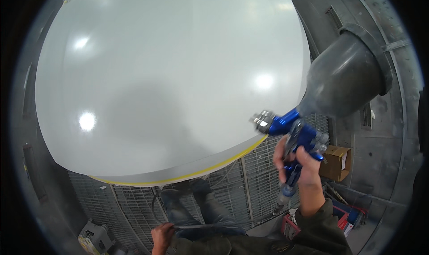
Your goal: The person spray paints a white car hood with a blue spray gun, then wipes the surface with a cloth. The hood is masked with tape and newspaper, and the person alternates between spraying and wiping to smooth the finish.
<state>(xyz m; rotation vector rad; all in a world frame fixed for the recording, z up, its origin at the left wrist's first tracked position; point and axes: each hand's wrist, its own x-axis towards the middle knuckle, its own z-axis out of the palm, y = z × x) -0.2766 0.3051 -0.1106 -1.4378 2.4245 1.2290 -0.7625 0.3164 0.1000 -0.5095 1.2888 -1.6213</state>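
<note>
A blue spray gun point(286, 121) with a silver nozzle and a large grey cup point(346, 74) on top is gripped in my right hand point(301, 170), over the right front edge of a large, glossy pale grey panel point(187, 54). The nozzle points left, toward the panel. Yellow tape point(210, 168) runs along the panel's near edge. At the bottom, in front of my legs, my left hand point(161, 239) is closed on a thin hose point(187, 228).
Metal grating point(134, 210) lies under my feet. Grey walls point(397, 121) stand at both sides. A cardboard box point(335, 161) and a red bin point(290, 226) with assorted items are at the lower right. A grey case point(98, 237) sits at the lower left.
</note>
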